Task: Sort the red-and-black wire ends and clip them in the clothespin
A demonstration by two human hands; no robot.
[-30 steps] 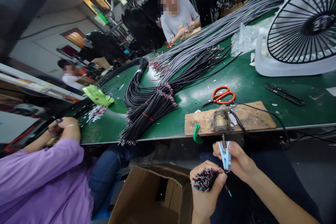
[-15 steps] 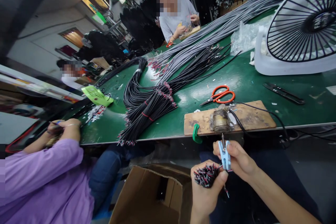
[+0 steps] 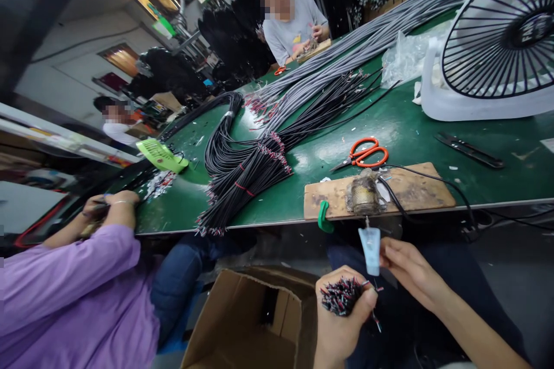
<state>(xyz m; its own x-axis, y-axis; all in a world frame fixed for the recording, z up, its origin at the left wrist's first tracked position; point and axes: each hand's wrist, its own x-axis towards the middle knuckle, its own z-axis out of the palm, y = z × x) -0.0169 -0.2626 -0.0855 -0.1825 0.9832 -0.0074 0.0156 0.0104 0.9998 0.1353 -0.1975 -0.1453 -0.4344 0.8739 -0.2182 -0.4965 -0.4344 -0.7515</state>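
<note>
Low in the head view, my left hand (image 3: 344, 323) is wrapped round a thick bundle of black and red wire ends (image 3: 341, 295). My right hand (image 3: 407, 270) pinches a light blue clip (image 3: 371, 250) just right of the bundle, and the clip points up at a small metal pin under the table edge. Above them a wooden board (image 3: 415, 189) carries a small round motor device (image 3: 364, 195) and is held to the green table (image 3: 402, 127) by a green clamp (image 3: 322, 218).
Orange scissors (image 3: 362, 155) lie behind the board. Long black cable bundles (image 3: 251, 170) and grey cables (image 3: 346, 57) cross the table. A white fan (image 3: 497, 46) stands right. An open cardboard box (image 3: 255, 323) sits below. A person in purple (image 3: 73, 294) works left; another person sits far back.
My right hand has turned the blue clip so its flat side shows and slid slightly down and right. The wire bundle stays in my left hand. The camera tilted a little.
</note>
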